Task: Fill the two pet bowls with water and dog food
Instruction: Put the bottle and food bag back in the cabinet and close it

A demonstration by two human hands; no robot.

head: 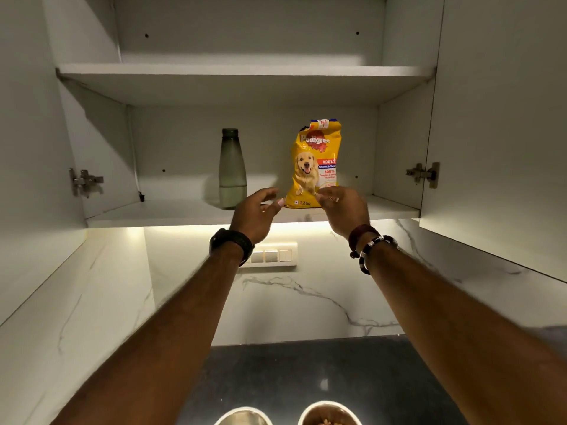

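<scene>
A yellow dog food bag (316, 154) stands upright on the lower shelf (171, 214) of an open wall cabinet. Left of it stands a greenish water bottle (232, 170) holding a little water. My left hand (256, 214) is raised just left of the bag's bottom, fingers spread and apart from it. My right hand (343, 210) is in front of the bag's lower right corner with loosely curled fingers that grip nothing I can see. Two pet bowls sit on the dark counter at the bottom edge. The left bowl (244, 417) is shiny inside and the right bowl (329, 414) holds kibble.
Both cabinet doors stand open, left door (27, 167) and right door (497, 133). The upper shelf (245, 72) is bare. A switch panel (273, 256) sits on the marble backsplash under the lit cabinet bottom. The dark counter (306, 372) lies below.
</scene>
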